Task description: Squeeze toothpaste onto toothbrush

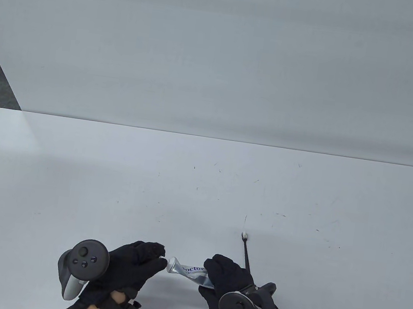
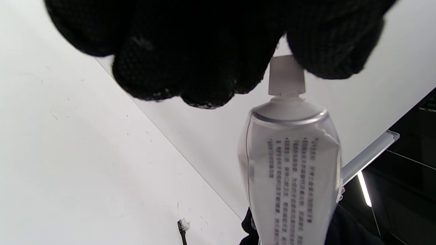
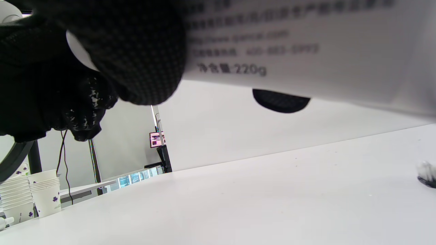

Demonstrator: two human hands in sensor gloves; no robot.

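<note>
Both gloves black knit: left hand (image 1: 139,263), right hand (image 1: 228,279), each with a dark grey tracker. Toothpaste tube (image 1: 189,272) between them silver-white with blue lettering, dark small print on back, cap (image 2: 285,75) white. Toothbrush (image 1: 246,251) just beyond right hand black with white bristles; bench (image 1: 113,172) white, faintly dark-specked; paper cups (image 3: 46,199) white with purple clover print.

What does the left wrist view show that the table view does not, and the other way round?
Only the left wrist view shows the white cap on the tube, with the left hand's fingers on it, and small print on the tube's back. Only the table view shows both trackers, the right hand gripping the tube's rear, and the brush's long black handle. Both show the tube, the left hand, the brush lying on the table.
</note>
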